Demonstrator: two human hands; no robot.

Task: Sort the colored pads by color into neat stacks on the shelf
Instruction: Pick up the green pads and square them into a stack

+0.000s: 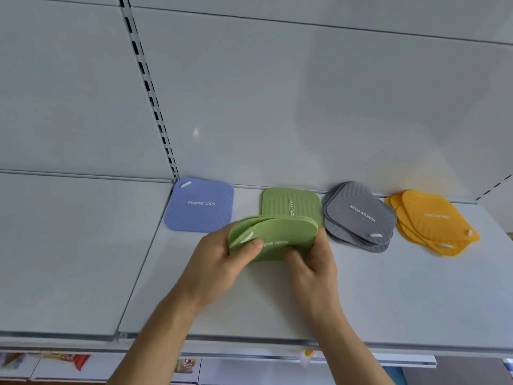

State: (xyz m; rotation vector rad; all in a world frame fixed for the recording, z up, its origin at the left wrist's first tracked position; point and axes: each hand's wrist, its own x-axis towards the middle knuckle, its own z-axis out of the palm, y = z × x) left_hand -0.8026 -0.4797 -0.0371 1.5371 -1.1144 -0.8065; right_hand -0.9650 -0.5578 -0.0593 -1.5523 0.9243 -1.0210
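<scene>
Both hands hold a small bundle of green pads (280, 232) just above the white shelf (361, 295), in front of the back row. My left hand (222, 262) grips the bundle's left edge with the thumb on top. My right hand (313, 262) grips its right side and underside. Behind the bundle a green pad (302, 202) lies flat on the shelf. A single blue pad (200, 205) lies to the left. A loose stack of grey pads (358, 216) sits to the right, then a fanned stack of orange pads (433, 222).
The shelf's back panel (277, 107) rises right behind the pads, with a slotted upright (151, 90) at the left. The shelf's front lip (249, 345) runs below my wrists. Packaged goods (77, 361) show on a lower shelf.
</scene>
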